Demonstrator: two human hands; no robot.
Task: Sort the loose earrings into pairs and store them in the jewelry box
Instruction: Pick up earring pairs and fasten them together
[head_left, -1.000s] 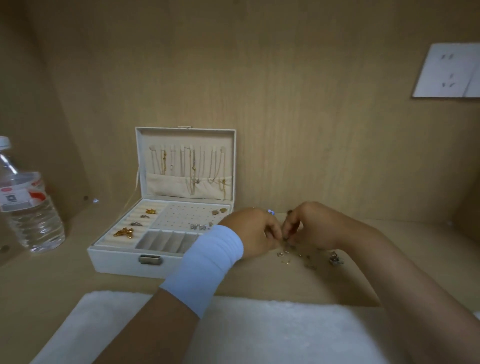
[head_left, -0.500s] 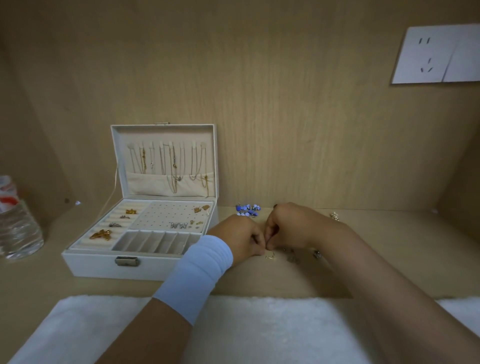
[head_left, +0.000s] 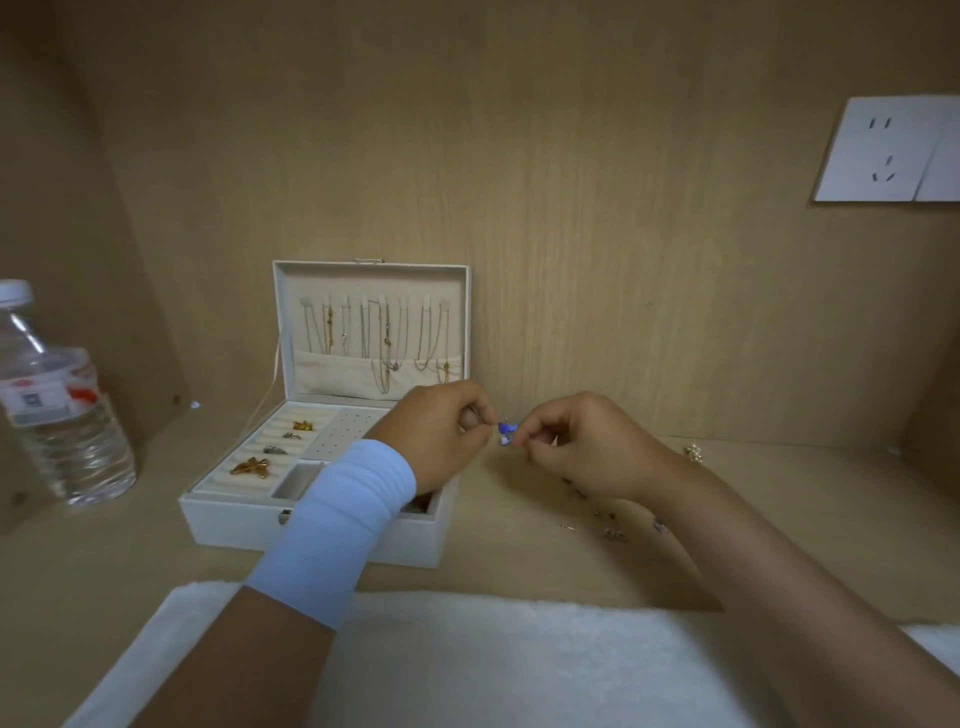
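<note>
We see bare wooden bench (head_left: 493, 551) between the open white jewelry box (head_left: 234, 525) and the scattered small earrings (head_left: 615, 534); a clear plastic water bottle (head_left: 67, 431) blocks the far left.

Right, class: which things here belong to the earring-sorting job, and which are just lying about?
Job: box, blue earrings, loose earrings, left hand, right hand.
Lying about: bottle, socket, white cloth.
</note>
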